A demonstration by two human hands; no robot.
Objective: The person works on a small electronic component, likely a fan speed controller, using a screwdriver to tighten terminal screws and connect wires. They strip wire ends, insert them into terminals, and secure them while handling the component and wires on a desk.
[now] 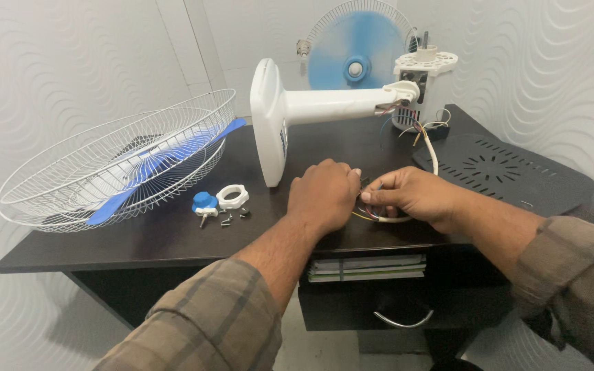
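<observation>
Head cam: both hands over front-centre of dark desk (pixel 173 237), working a bundle of coloured wires (pixel 374 214).

L hand (pixel 324 194) knuckles up, fingers curled down and together over the wire ends; fingertips hidden behind the hand, so can't tell what exactly they're pinching. R hand (pixel 412 196) just beside it, nearly touching; thumb and forefinger pressed together on the wires at approx the point where they meet L hand. Wire bundle loops under R hand's fingers, yellow/blue/red strands showing below the knuckles, resting on desk. White cable (pixel 434 156) runs from R hand back and up toward the motor unit (pixel 421 82).

Around:
- white fan base + arm (pixel 290 110) lying on its side behind the hands, arm pointing right to the motor, loose wires hanging at the joint
- wire guard w/ blue blade (pixel 115 161) inside, far left on desk
- blue knob (pixel 204 202), white ring nut (pixel 232 196), few small screws (pixel 232 218) btwn guard and L hand
- dark vented panel (pixel 503 172) on the right
- second guard w/ blue blade (pixel 355 45) leaning at back wall
- stacked papers (pixel 367 268) on shelf under desk, drawer handle (pixel 403 320) below
</observation>
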